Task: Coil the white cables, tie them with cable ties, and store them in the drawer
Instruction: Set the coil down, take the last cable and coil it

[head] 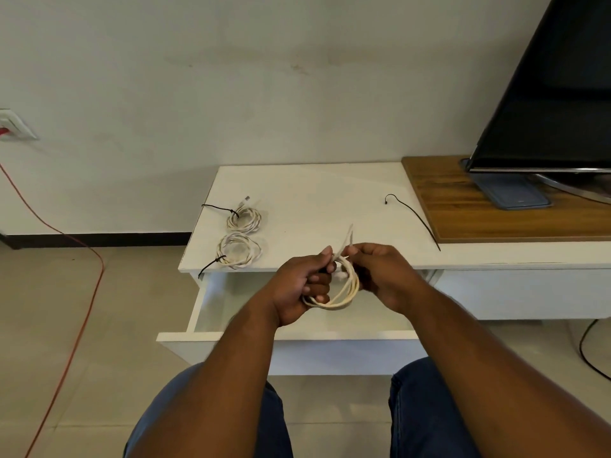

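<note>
A white cable hangs in loose loops between my hands, above the open drawer. My left hand grips the loops from the left. My right hand pinches the cable's free end, which sticks up past my fingers. Two coiled white cables lie on the white cabinet top at the left: the far coil and the near coil, each with a black cable tie round it. A loose black cable tie lies on the top at the right.
A television stands on a wooden panel at the right, with a blue phone under its edge. A red cord runs from a wall socket across the floor. A black cable lies at lower right. My knees are below the drawer.
</note>
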